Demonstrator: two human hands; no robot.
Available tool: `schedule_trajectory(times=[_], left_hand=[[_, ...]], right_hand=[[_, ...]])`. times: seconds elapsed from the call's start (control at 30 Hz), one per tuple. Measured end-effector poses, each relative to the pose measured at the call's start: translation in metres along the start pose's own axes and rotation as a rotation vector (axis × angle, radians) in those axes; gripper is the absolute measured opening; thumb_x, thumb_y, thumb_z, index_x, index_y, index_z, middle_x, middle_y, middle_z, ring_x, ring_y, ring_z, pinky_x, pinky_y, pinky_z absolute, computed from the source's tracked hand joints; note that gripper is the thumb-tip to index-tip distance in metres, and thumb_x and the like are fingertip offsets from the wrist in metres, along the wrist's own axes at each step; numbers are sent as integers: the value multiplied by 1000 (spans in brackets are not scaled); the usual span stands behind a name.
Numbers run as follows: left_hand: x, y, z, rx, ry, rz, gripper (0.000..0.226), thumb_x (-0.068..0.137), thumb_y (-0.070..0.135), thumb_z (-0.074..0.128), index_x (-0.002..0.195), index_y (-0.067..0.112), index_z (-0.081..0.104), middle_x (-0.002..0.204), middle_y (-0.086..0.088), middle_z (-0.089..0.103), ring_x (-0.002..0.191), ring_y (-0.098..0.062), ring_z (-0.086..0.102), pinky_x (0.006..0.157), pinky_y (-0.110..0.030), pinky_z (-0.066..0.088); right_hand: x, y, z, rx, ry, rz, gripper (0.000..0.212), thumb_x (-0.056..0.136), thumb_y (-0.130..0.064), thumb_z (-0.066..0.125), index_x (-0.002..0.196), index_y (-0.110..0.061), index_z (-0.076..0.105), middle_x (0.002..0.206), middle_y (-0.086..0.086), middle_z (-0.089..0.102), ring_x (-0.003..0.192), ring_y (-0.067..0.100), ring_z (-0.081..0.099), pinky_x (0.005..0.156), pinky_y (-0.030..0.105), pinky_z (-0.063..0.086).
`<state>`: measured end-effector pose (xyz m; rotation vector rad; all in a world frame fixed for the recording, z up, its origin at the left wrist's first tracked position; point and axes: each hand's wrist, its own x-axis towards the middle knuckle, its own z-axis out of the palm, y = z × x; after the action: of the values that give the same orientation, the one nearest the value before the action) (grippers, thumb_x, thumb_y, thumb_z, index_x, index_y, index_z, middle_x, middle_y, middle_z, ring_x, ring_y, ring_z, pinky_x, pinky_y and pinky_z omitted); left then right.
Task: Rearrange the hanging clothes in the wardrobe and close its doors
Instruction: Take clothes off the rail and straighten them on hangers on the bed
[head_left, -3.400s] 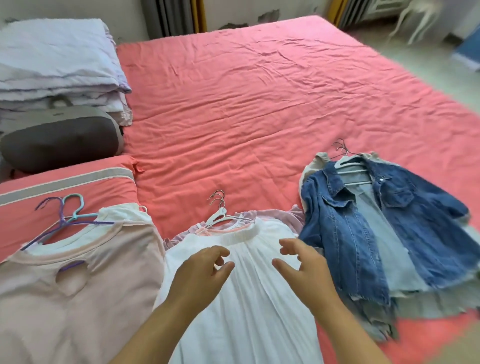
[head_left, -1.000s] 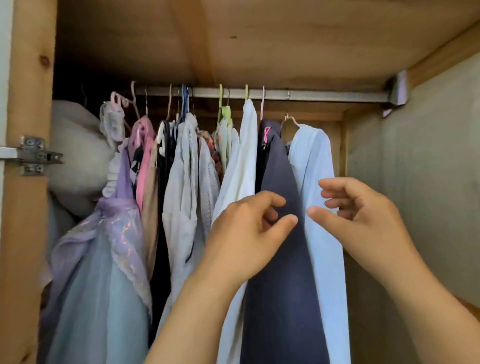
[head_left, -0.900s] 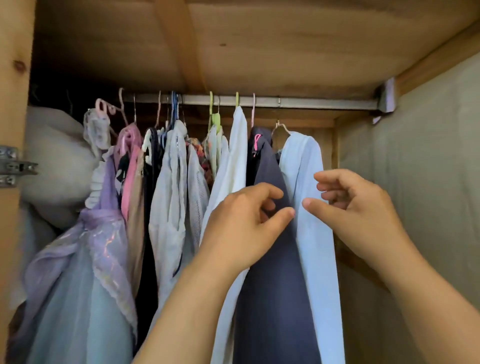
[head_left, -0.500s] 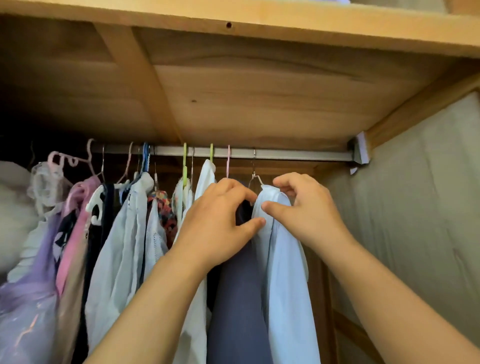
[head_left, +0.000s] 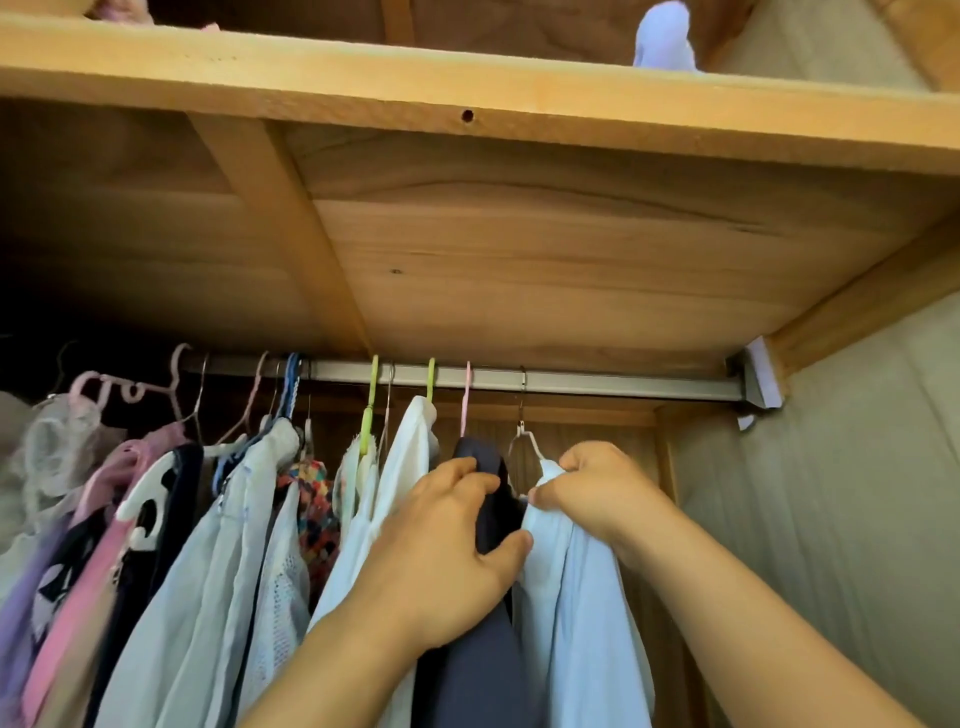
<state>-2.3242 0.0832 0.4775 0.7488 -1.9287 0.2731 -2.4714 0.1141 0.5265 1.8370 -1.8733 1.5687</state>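
A metal rail (head_left: 597, 385) runs across the open wardrobe, with several garments hanging from it on hangers. My left hand (head_left: 447, 545) grips the shoulder of a dark navy garment (head_left: 472, 670) on a pink hanger. My right hand (head_left: 597, 491) pinches the collar of a pale blue shirt (head_left: 582, 623), the rightmost piece, just under its wire hanger hook (head_left: 522, 431). A white garment (head_left: 410, 457) hangs directly left of my left hand. The wardrobe doors are out of view.
Left of the white garment hang light blue, patterned, pink and lilac clothes (head_left: 156, 545), packed closely. The rail's right stretch is bare up to its bracket (head_left: 756, 382) at the fabric side wall (head_left: 831, 519). A wooden shelf (head_left: 467, 98) lies above, holding a pale object (head_left: 662, 36).
I have turned from the bed to the wardrobe. Both hands rose from mid-garment height to the hanger tops; the left closed on the navy garment and the right on the blue shirt's collar.
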Motion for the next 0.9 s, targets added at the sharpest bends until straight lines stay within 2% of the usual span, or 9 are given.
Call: schedule_trajectory(times=[0.03,0.13,0.17,0.23,0.33,0.5,0.6,0.83,0.9], left_hand=[[0,-3,2,0,-13,-12,61,87,52,52,142,32,34,153,16,16,140,-3,15,111,-22,20],[-3,-8,5,25,-43,-22,63,88,52,49,145,32,29,156,18,7,142,-4,11,114,-25,20],[-3,-9,6,29,-47,-25,64,89,52,49,145,33,27,156,18,5,142,-5,11,115,-25,19],[-5,-10,6,29,-42,-29,64,89,52,48,146,33,25,156,19,3,143,-4,10,116,-27,18],[-6,-11,7,27,-28,-23,65,89,53,49,146,34,24,156,20,2,143,-4,9,115,-26,18],[-10,-9,5,22,2,-20,64,88,54,49,145,36,25,155,22,4,141,-2,12,113,-25,22],[-13,-9,3,12,16,-15,63,86,56,49,143,38,27,153,24,6,140,-1,15,111,-25,26],[-20,-2,2,71,114,48,53,88,52,51,138,41,35,150,24,15,139,0,12,112,-20,17],[-22,5,3,206,147,152,50,82,42,66,129,37,50,145,16,34,138,-8,28,112,-23,21]], right_hand=[[2,2,-1,30,-35,38,27,79,-24,71,75,-14,46,71,1,42,58,14,39,48,25,27],[6,7,-3,92,-116,134,31,82,-19,68,106,-10,50,92,4,48,74,15,45,51,24,30],[7,8,-3,114,-123,141,30,84,-15,66,108,-9,49,92,4,49,76,15,47,52,24,32],[8,12,-3,159,-104,140,14,84,-7,63,92,-7,51,80,2,47,68,13,44,51,24,31],[6,19,0,255,-67,153,22,86,-6,60,73,-13,43,73,2,43,62,12,40,50,24,28],[3,29,7,324,-26,129,8,89,-8,57,88,-10,49,76,2,46,63,11,43,51,23,31],[6,36,7,344,24,132,10,88,-9,58,95,-4,54,79,5,50,65,13,46,52,25,32],[0,57,-13,147,182,-25,10,85,-11,60,80,-2,58,69,7,51,60,17,46,57,28,35],[-11,63,-20,82,223,-71,9,86,-12,61,83,-3,59,75,8,56,65,19,51,58,28,38]])
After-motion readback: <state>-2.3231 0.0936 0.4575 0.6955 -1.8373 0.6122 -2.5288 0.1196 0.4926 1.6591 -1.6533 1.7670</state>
